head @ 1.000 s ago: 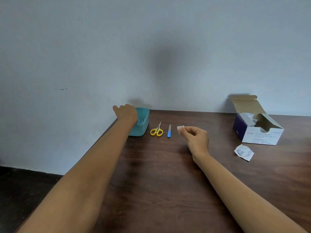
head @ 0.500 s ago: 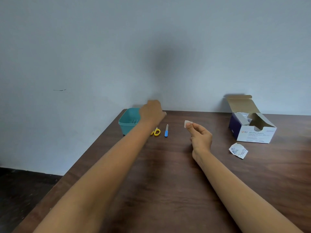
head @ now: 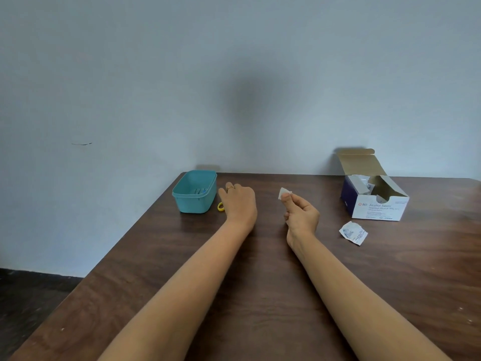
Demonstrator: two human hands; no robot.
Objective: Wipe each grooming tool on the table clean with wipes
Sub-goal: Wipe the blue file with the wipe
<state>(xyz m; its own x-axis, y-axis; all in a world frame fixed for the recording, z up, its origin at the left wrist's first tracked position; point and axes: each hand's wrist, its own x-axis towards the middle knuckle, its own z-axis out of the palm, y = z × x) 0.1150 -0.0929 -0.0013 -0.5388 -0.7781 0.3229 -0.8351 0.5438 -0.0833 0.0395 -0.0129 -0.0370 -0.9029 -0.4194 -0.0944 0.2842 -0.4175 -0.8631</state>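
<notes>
My right hand [head: 302, 217] pinches a small white wipe [head: 284, 192] between thumb and fingertips, held just above the brown table [head: 260, 295]. My left hand [head: 239, 204] lies knuckles-up to the right of the teal tub [head: 182, 201], covering the spot where the scissors and the blue nail file lay. Only a bit of the yellow scissors handle [head: 220, 206] shows at its left edge. The file is hidden, and I cannot see whether the left fingers hold anything. Some blue items lie inside the tub.
An open box of alcohol swabs [head: 377, 207] stands at the back right near the wall. A torn swab wrapper [head: 353, 233] lies in front of it. The table's left edge runs diagonally past the tub, with dark floor below.
My left hand moved from the tub rightward and down onto the scissors and nail file, which are now covered. My right hand kept the wipe and hardly moved.
</notes>
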